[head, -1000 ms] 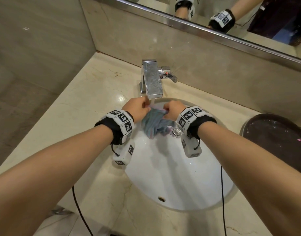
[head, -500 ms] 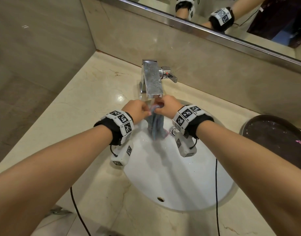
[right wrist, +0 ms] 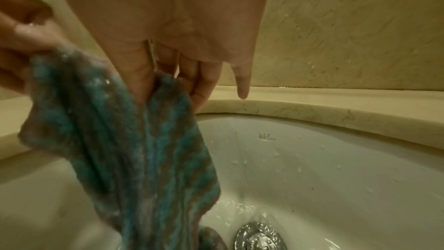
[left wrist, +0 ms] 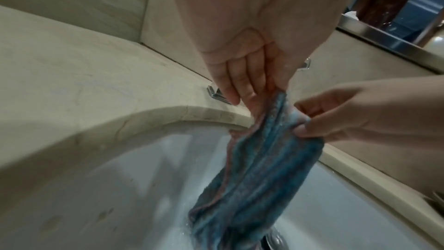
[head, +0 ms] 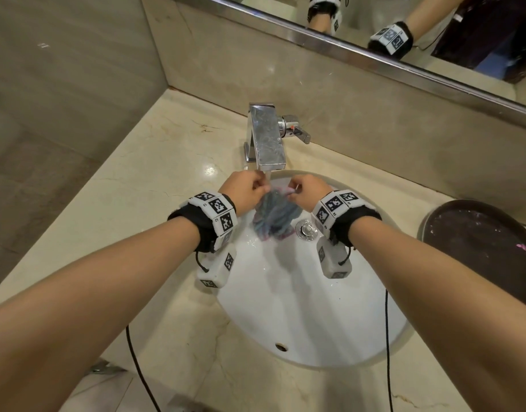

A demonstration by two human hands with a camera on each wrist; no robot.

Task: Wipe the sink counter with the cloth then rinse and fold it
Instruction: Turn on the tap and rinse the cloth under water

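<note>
Rinsing is the step in hand, as we judge it. We hold the cloth (head: 274, 214) by its upper edge with 2 hands, directly under the spout of the faucet (head: 266, 137), and it hangs bunched into the sink (head: 315, 307), its lower end close to the drain (head: 307, 229).

1. Left hand (head: 246, 188): thumb and fingers pinch 1 end of the upper edge; in the left wrist view the other fingers (left wrist: 240, 79) lie almost straight beside the fabric.
2. Right hand (head: 307, 193): thumb and fingers pinch the other end of the edge; the little finger (right wrist: 242, 81) points down, clear of the fabric.
3. Cloth condition: the blue-striped fabric looks soaked, with droplets on it in the right wrist view. Water wets the basin around the drain.

Progress, as we judge it: the counter (head: 154, 185) shows a clean gloss, so wiping appears done, although we cannot confirm every area. The rinse is under way. We still have to wring the cloth, shut off the water at the faucet handle (head: 297, 132), and fold the cloth, which is not yet folded.

A dark round tray (head: 493, 248) sits on the counter to the right of the sink.
</note>
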